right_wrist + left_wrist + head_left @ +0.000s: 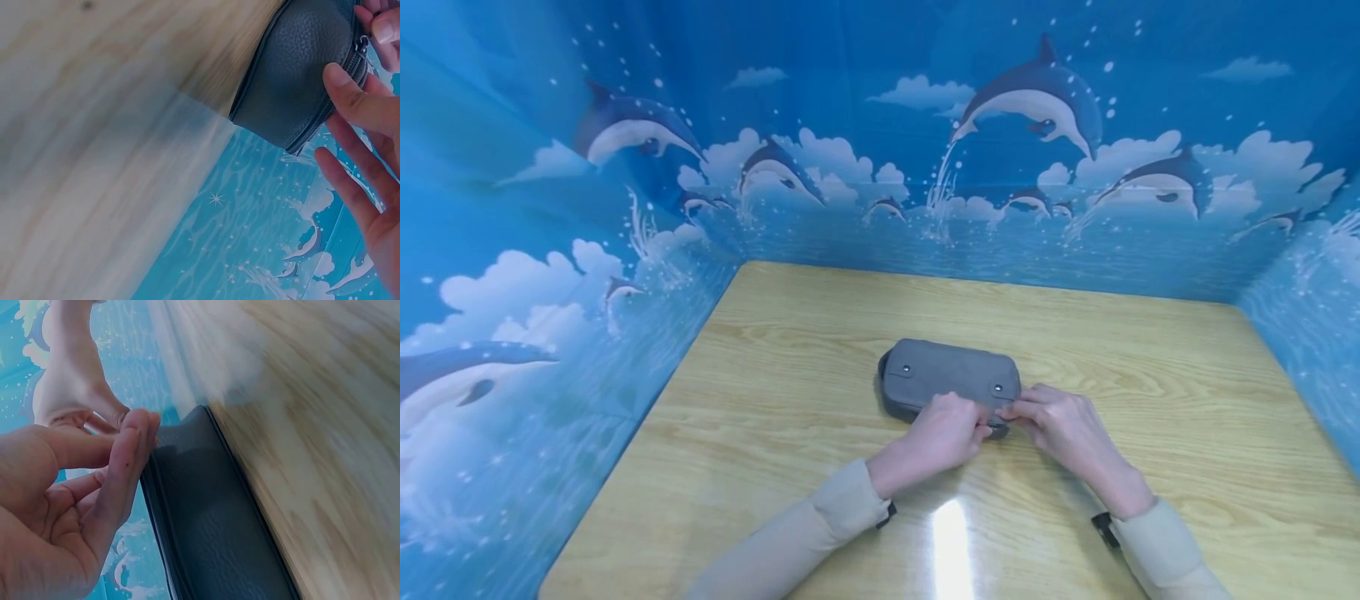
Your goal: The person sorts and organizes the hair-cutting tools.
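A grey zippered pouch (951, 371) with two metal snaps on its top lies on the wooden table. At its near right corner my left hand (943, 429) pinches the zipper pull, whose tab is hidden by the fingertips. The metal zipper slider (362, 42) shows beside those fingers in the right wrist view. My right hand (1063, 421) holds the pouch's right end, its thumb (340, 78) pressed on the side by the zipper and other fingers behind. The left wrist view shows the pouch's dark side (206, 519) beside the left hand's joined fingertips.
The wooden table (805, 333) extends around the pouch, with a bright light reflection near the front. Blue dolphin-print sheets (865, 225) stand along its back, left and right sides. Dark bands (1105, 529) circle both wrists near the sleeve cuffs.
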Available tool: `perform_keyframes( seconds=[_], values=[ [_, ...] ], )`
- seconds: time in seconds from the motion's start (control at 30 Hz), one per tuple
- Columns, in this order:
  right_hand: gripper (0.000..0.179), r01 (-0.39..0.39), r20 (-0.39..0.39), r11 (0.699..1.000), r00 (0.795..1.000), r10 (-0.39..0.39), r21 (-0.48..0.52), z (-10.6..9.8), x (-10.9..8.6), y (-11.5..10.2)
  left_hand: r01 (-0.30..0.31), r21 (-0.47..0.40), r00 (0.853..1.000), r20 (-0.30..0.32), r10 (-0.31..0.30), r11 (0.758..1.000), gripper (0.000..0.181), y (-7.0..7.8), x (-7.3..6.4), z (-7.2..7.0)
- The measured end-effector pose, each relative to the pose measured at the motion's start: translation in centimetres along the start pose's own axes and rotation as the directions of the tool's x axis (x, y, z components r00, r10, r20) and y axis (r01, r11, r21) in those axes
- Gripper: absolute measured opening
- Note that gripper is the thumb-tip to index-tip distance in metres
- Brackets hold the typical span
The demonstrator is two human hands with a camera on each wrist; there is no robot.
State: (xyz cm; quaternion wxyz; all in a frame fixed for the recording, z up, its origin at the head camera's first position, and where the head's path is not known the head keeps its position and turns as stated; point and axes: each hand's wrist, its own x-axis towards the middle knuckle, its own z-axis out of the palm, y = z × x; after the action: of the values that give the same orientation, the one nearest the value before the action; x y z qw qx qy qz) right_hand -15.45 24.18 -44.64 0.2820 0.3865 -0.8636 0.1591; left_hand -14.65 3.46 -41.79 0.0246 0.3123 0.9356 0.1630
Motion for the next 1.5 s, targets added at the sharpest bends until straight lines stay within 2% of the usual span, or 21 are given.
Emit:
perform_keyframes(
  seconds=[0.13,0.27,0.6,0.83,0.97,1.3,1.5],
  values=[
    [0.031,-0.01,0.008,1.0,1.0,0.01,0.0,0.0,-0.1,0.0,-0.023,-0.04,1.0,0.0,0.023,0.999,0.013,-0.6,-0.3,0.0],
    [0.031,-0.01,0.005,1.0,1.0,0.01,-0.002,0.0,-0.1,-0.1,-0.05,-0.043,0.999,-0.018,0.049,0.998,0.014,-1.1,-0.5,0.1],
    [0.03,-0.012,-0.003,1.0,1.0,0.012,0.011,0.2,0.1,-0.1,-0.048,-0.068,0.999,-0.019,0.047,0.997,0.011,-2.2,-1.2,0.0],
    [0.028,-0.025,0.017,1.0,1.0,0.025,0.012,0.5,0.1,-0.2,-0.025,-0.016,1.0,-0.013,0.025,1.0,0.015,-3.0,-1.8,-0.5],
    [0.027,-0.028,0.006,1.0,1.0,0.028,0.006,0.4,-0.1,-0.2,-0.021,-0.019,1.0,0.002,0.021,1.0,0.017,-3.8,-2.0,-0.7],
    [0.022,-0.031,0.005,0.999,1.0,0.031,0.008,0.2,0.0,-0.1,-0.1,-0.031,0.995,-0.012,0.1,0.994,0.024,-5.9,-2.6,-1.2],
    [0.022,-0.032,0.013,0.999,0.999,0.032,0.01,0.2,0.2,-0.1,-0.109,-0.077,0.994,-0.004,0.109,0.991,0.025,-6.7,-3.1,-1.9]
  ],
)
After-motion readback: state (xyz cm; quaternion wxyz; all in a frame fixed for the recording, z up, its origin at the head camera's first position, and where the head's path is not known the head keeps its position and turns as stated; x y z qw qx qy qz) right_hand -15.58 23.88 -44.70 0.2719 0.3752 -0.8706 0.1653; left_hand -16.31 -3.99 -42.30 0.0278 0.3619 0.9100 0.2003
